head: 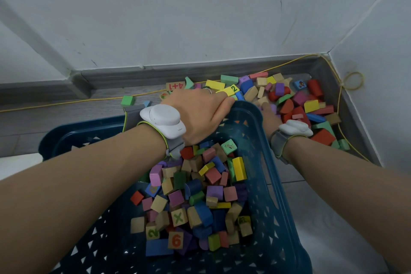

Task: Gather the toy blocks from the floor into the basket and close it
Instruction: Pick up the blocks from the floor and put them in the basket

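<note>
A dark blue perforated basket [270, 176] lies tilted in front of me, holding several coloured wooden blocks [200, 196] with numbers and signs. My left hand [198, 113] grips the basket's far rim, thumb lying along the edge. My right hand [271, 119] reaches past the basket's right rim into a pile of loose blocks [300, 104] on the floor in the corner. The rim hides most of its fingers. A yellow block marked 2 [231, 89] lies just beyond my left fingertips. No lid is visible.
A stray green block [128, 100] and a number tile [175, 85] lie left of the pile by the grey skirting board [133, 73]. A thin yellow cable [66, 102] runs along the floor and up the right wall. White walls meet in a corner at the back right.
</note>
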Tool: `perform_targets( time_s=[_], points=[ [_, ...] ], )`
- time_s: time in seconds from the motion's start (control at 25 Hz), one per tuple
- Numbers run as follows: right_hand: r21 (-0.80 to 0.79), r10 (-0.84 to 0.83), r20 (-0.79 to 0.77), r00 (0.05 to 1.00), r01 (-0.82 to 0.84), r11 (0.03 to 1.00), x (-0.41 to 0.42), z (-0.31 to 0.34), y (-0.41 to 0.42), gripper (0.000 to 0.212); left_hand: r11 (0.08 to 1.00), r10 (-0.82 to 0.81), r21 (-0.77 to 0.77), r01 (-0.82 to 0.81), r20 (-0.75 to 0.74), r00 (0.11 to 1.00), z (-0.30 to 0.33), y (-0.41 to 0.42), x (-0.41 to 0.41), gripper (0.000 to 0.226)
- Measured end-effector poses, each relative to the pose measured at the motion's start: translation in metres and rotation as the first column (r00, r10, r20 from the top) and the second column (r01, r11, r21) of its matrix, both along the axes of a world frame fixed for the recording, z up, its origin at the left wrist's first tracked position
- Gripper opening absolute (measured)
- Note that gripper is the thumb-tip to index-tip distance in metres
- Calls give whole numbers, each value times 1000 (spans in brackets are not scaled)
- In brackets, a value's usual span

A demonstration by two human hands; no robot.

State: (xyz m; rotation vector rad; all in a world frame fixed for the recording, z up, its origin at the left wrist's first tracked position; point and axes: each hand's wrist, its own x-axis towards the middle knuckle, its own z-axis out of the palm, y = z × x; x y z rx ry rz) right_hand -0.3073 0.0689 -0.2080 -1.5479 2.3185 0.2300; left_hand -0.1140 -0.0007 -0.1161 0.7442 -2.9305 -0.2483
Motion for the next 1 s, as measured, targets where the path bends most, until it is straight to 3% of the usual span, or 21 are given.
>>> perform_targets(
  time_s=[0.12,0.24,0.28,0.36,0.4,0.44,0.56,0.64,0.72,0.8,0.88,0.92,1.0],
  points=[
    [-50,-37,4,999,37,998,4,-1,1,24,1000,-7,9,7,2,1000,0,-1,0,41],
    [-157,-222,293,930,276,948,-11,-22,12,9,1000,-5,14,5,13,1000,0,-1,0,40],
    [-202,-268,439,858,385,900,-13,-16,12,9,1000,-5,14,5,14,1000,0,-1,0,40],
    [-108,-345,799,492,682,723,-11,9,11,10,1000,-6,11,6,11,1000,0,-1,0,39],
    [-32,-309,899,311,750,661,-11,26,11,12,1000,-7,11,6,11,1000,0,-1,0,40],
    [23,-260,946,192,761,648,-10,48,12,15,1000,-8,14,7,11,1000,0,-2,0,40],
    [5,-88,991,103,620,785,-7,115,19,22,1000,-14,21,14,11,1000,-1,-2,0,41],
    [31,-52,998,39,412,911,-1,148,28,37,1000,-8,25,7,6,1000,0,-3,1,43],
    [68,-81,990,117,112,991,15,173,36,41,999,-18,32,17,13,1000,1,-3,2,44],
    [109,-30,921,388,-186,977,33,179,38,38,998,-50,31,48,63,997,2,-5,2,34],
    [163,86,776,625,-330,930,46,175,38,38,998,-52,28,51,64,997,2,-4,1,27],
    [176,111,734,670,-345,922,48,171,38,36,999,-36,20,35,44,998,1,-3,0,30],
    [175,25,776,630,-253,951,42,167,38,25,1000,1,4,-1,1,1000,1,0,-1,38]
  ],
)
